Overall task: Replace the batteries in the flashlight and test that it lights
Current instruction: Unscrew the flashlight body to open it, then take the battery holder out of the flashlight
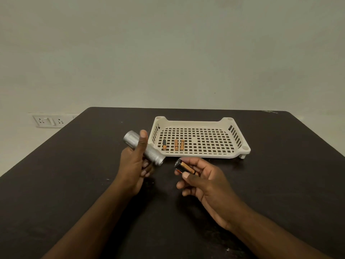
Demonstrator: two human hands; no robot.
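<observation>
Flashlight (147, 149) sits at frame centre-left, a silver knurled tube lifted off the dark surface (74, 174), wrapped in the grip of the left hand (135, 165) with the thumb laid along the barrel. Its open end points lower right, toward the right hand (203, 181). That hand pinches a battery holder (184, 168) between thumb and fingertips; copper-and-black cells are seated in it, though how many cannot be told. Holder and tube mouth are near but apart. Three loose batteries (176, 145) lie in the left part of the white perforated tray (240, 149), just behind the hands; whether these are spent or fresh cannot be told.

Assessment: step in hand appears to be sliding the loaded holder into the tube. Recommended practice: align the holder's axis with the bore before pushing, confirm which end leads, and keep the tube steady. A skewed entry would likely jam or dislodge a cell. No tail cap is visible; its position cannot be confirmed.
</observation>
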